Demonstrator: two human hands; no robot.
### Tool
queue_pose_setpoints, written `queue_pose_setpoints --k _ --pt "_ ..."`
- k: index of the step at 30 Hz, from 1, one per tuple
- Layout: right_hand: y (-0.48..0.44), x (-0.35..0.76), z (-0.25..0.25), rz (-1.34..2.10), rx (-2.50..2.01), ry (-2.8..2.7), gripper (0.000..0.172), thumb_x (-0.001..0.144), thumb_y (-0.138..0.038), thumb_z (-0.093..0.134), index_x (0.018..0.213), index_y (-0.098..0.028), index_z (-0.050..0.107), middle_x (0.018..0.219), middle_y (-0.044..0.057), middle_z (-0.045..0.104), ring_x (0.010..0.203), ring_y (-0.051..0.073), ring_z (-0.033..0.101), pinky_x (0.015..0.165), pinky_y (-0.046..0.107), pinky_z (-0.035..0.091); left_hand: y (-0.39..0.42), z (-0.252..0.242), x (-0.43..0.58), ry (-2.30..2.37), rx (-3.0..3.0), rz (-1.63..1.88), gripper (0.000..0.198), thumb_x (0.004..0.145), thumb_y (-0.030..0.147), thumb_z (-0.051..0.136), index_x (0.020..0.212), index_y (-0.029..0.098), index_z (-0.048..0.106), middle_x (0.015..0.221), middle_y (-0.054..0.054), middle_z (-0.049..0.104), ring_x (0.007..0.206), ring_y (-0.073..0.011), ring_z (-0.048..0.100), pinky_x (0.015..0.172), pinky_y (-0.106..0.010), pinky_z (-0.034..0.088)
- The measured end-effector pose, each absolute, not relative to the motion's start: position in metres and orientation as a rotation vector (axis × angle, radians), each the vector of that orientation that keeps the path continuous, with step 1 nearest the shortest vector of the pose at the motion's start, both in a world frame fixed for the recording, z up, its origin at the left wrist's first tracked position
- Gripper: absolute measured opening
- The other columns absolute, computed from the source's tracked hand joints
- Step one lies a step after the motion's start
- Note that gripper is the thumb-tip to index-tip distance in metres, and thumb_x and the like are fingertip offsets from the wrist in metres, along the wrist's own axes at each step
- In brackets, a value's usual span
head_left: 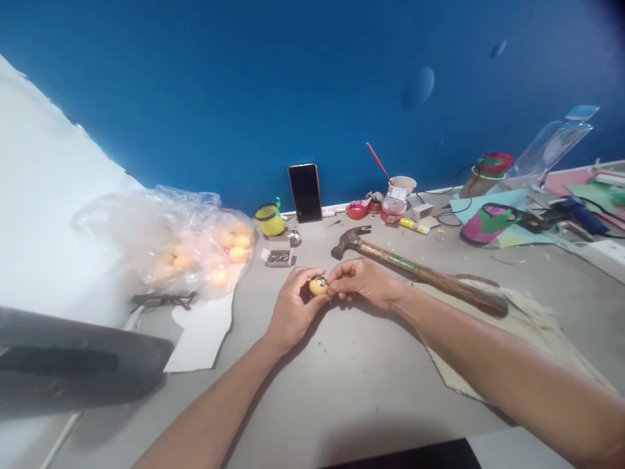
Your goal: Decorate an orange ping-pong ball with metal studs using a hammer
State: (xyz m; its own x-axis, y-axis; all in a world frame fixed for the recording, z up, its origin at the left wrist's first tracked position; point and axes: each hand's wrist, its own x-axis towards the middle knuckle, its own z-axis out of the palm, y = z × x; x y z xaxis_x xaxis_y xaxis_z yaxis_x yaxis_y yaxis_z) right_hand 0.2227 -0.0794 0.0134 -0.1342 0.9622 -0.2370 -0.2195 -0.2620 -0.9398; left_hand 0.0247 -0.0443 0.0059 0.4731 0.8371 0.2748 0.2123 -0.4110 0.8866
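My left hand [296, 306] is closed around a small yellow-orange ball [318, 287], with its fingers and thumb on either side. Shiny silver pieces, which look like thumbtack heads, cover part of the ball's top. From the right, my right hand [364, 283] meets the ball with thumb and forefinger pinched together at its side. Whatever lies in that pinch is too small to make out. Just beyond my left hand, a small open box [279, 258] holds many silver tacks. Beside the box sits a silver-studded round piece [294, 238].
A claw hammer [405, 262] lies beyond my right hand, partly over a beige cloth [527, 326]. At left is a clear plastic bag [195, 215] of orange balls. A phone [305, 193] leans against the blue wall. Paint pots [393, 210] and paper crafts [488, 225] stand at the back right.
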Motion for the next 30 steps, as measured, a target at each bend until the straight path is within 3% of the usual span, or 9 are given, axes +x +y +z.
queue_pose_setpoints --k 5,12,18,24,30 --pt "-0.081 0.219 0.015 1.531 -1.191 -1.021 0.019 0.064 -0.024 0.087 0.075 -0.014 0.075 0.065 0.003 0.069 0.059 0.011 0.058 0.051 0.021 0.043 -0.048 0.006 0.025 0.884 1.804 0.847 0.033 0.085 0.039 0.077 0.108 0.020 0.063 0.095 -0.003 0.071 0.079 -0.0190 0.069 0.073 -0.032 0.057" --pt "-0.082 0.217 0.017 1.542 -1.171 -0.982 0.020 0.063 -0.027 0.087 0.072 -0.015 0.074 0.068 0.004 0.070 0.059 0.010 0.057 0.053 0.021 0.042 -0.043 0.004 0.025 0.779 2.108 0.971 0.028 0.092 0.031 0.072 0.117 0.021 0.070 0.113 -0.008 0.070 0.101 -0.0218 0.068 0.090 -0.035 0.056" --pt "-0.084 0.211 0.014 1.618 -1.098 -0.833 0.026 0.060 -0.031 0.092 0.072 -0.015 0.075 0.070 0.004 0.070 0.057 0.009 0.053 0.051 0.022 0.041 -0.045 0.002 0.024 0.801 2.233 1.032 0.026 0.094 0.025 0.068 0.120 0.022 0.069 0.112 -0.007 0.069 0.103 -0.0208 0.067 0.089 -0.033 0.056" --pt "-0.084 0.205 0.010 1.665 -1.005 -0.741 0.034 0.059 -0.036 0.095 0.073 -0.014 0.073 0.059 0.000 0.063 0.053 0.009 0.051 0.052 0.024 0.042 -0.046 0.002 0.024 0.920 2.202 1.132 0.025 0.091 0.029 0.072 0.115 0.021 0.071 0.111 -0.007 0.071 0.101 -0.0215 0.068 0.088 -0.033 0.057" --pt "-0.085 0.206 0.013 1.681 -0.962 -0.734 0.039 0.057 -0.041 0.098 0.072 -0.015 0.072 0.060 -0.001 0.063 0.053 0.008 0.051 0.051 0.022 0.041 -0.048 0.009 0.025 0.941 2.049 1.104 0.027 0.088 0.030 0.074 0.113 0.022 0.072 0.110 -0.006 0.072 0.099 -0.0201 0.069 0.089 -0.032 0.056"
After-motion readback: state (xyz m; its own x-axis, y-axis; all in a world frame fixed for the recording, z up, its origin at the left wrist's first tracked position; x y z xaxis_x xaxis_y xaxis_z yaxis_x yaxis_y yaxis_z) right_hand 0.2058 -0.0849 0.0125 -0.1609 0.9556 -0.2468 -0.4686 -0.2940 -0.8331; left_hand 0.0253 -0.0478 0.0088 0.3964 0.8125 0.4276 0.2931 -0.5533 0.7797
